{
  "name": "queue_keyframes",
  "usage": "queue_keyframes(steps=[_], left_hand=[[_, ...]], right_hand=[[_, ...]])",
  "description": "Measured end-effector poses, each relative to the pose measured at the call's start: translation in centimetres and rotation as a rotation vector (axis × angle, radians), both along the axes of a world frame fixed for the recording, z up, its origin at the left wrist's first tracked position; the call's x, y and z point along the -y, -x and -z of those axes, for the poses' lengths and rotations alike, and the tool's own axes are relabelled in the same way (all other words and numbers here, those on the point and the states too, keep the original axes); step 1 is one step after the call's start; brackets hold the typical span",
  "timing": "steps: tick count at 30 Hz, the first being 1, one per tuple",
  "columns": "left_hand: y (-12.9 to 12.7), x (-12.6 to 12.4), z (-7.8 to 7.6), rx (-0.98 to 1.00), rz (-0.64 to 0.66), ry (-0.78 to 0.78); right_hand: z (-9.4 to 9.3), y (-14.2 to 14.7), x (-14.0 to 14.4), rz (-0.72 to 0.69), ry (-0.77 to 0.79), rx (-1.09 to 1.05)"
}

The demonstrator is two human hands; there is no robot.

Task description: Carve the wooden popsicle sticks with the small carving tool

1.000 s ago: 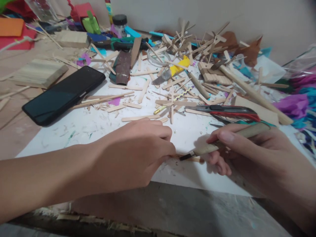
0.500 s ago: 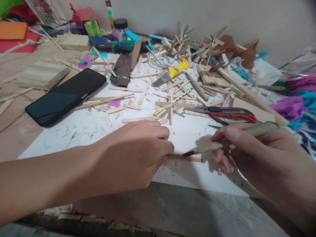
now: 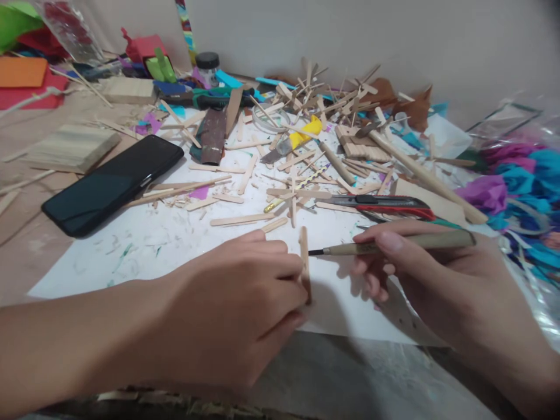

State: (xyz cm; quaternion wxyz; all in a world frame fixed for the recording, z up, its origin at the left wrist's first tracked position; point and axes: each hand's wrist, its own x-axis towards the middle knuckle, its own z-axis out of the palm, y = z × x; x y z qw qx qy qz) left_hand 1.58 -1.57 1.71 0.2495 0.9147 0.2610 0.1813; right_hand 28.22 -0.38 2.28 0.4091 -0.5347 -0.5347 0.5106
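The left hand (image 3: 236, 291) has its fingers closed on a popsicle stick (image 3: 304, 262), which lies on the white sheet (image 3: 144, 245) near the front edge of the table (image 3: 26, 245), its length running away from the person. The right hand (image 3: 437, 274) grips a carving knife (image 3: 394, 244) by its pale handle, thumb pressed along the top, fingers wrapped beneath. The dark blade tip points left and sits just beside the stick's right edge, about level with its upper half; I cannot tell whether it is touching the wood.

By the look of it, this is the cutting or scoring step: the stick is pinned in place and the blade is being lined up against it. The next move would call for a firm hold with the left fingers kept clear of the blade's line, and steady pressure from the right hand so the tip does not skid off the narrow wood.

Behind the hands, a red-and-black utility knife (image 3: 385, 204) lies on the sheet, a black phone (image 3: 111, 184) rests toward the left edge, and a heap of loose sticks (image 3: 324, 105) crowds the back of the table against the wall.
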Motion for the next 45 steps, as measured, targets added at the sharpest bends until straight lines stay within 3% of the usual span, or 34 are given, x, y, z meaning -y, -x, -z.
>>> queue_keyframes(steps=[2, 7, 12, 18, 27, 45], left_hand=[[0.0, 0.1, 0.0, 0.032, 0.03, -0.006], [0.8, -1.7, 0.9, 0.017, -0.102, -0.145], [1.4, -3.1, 2.1, -0.119, 0.001, -0.316], [1.2, -2.4, 1.3, -0.192, 0.002, -0.347], [1.0, -2.4, 1.3, -0.069, -0.077, -0.159], [1.0, -2.2, 1.2, -0.057, -0.1, -0.12]], right_hand=[[0.1, 0.0, 0.0, -0.01, 0.008, -0.028], [-0.6, 0.1, -0.1, 0.132, -0.035, 0.025], [-1.0, 0.0, -0.1, 0.013, 0.071, 0.001], [-0.7, -0.1, -0.2, 0.002, 0.132, -0.007], [-0.4, -0.4, -0.2, 0.016, 0.153, -0.006], [-0.7, 0.1, 0.0, 0.02, 0.111, 0.163]])
